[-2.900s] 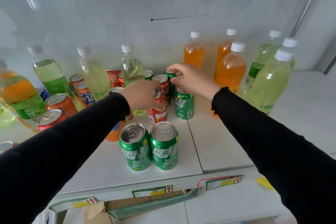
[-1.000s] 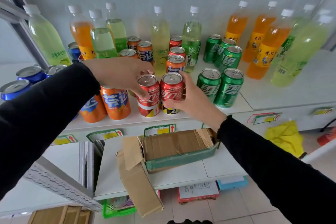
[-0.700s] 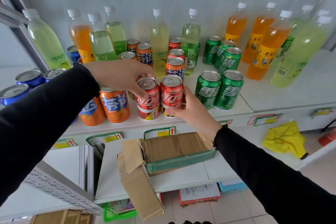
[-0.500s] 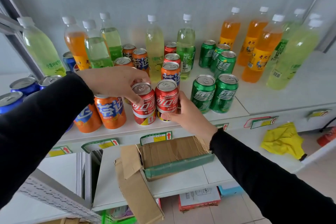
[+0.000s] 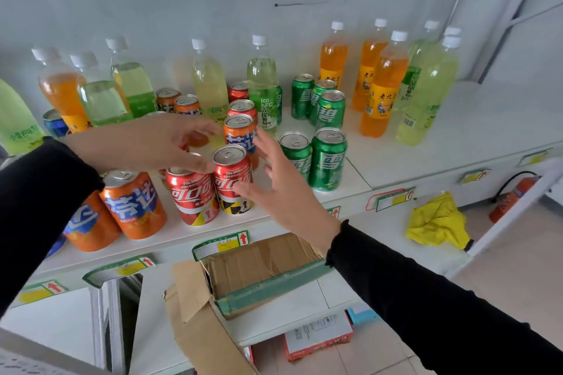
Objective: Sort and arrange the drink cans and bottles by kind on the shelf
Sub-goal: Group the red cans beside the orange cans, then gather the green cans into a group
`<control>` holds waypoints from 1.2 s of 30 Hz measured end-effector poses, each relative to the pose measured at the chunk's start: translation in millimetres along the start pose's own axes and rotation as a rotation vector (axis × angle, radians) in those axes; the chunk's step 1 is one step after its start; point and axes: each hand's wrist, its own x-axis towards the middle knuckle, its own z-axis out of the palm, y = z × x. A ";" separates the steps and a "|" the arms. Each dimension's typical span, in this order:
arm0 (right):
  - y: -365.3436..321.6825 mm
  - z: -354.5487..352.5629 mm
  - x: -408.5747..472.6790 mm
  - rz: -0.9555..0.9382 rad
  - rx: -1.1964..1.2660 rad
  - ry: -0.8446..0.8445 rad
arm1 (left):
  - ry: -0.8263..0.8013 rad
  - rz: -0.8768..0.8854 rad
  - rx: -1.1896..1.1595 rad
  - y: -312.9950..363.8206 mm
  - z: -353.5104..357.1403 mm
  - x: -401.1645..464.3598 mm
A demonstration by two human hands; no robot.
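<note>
Above two red cans (image 5: 213,186), both hands (image 5: 283,186) hover with fingers spread.

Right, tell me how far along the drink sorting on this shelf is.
Done: five green cans grouped; orange-drink bottles and pale green bottles together at the right.
In hand: two red cola cans paired at the shelf's front edge; the left hand rests fingertips on one, the right hand is open beside them.
Left: other red cans, orange cans and the left-side bottles remain mixed.
</note>
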 end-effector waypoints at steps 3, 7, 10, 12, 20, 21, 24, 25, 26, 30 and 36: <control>-10.9 -11.9 0.5 -0.053 -0.033 0.032 | 0.070 0.050 -0.108 8.9 -2.1 5.4; -20.2 -26.6 7.5 -0.117 -0.094 0.066 | 0.165 0.084 -0.148 16.2 -6.9 14.3; -25.3 -39.0 12.3 -0.164 -0.155 0.096 | 0.202 0.108 -0.171 24.3 -9.6 20.2; -29.9 -50.4 16.8 -0.197 -0.194 0.114 | 0.217 0.130 -0.177 32.3 -9.7 24.9; -41.6 -140.9 51.2 -0.232 -0.338 -0.044 | 0.287 0.123 -0.108 71.7 -4.9 53.4; -39.6 -155.0 56.0 -0.219 -0.339 -0.081 | 0.286 0.107 -0.105 77.7 -3.0 57.4; -26.2 -193.0 70.2 -0.194 -0.350 -0.149 | 0.285 0.081 -0.118 97.9 5.8 71.6; -20.5 -204.4 74.6 -0.192 -0.354 -0.158 | 0.290 0.071 -0.126 105.1 9.3 77.2; -14.5 -214.5 78.4 -0.196 -0.353 -0.165 | 0.292 0.055 -0.136 112.8 13.1 82.4; 12.4 -243.8 89.2 -0.193 -0.337 -0.209 | 0.322 -0.025 -0.143 140.8 25.3 103.3; 40.6 -271.5 94.4 -0.176 -0.313 -0.289 | 0.381 -0.133 -0.111 167.2 41.3 123.8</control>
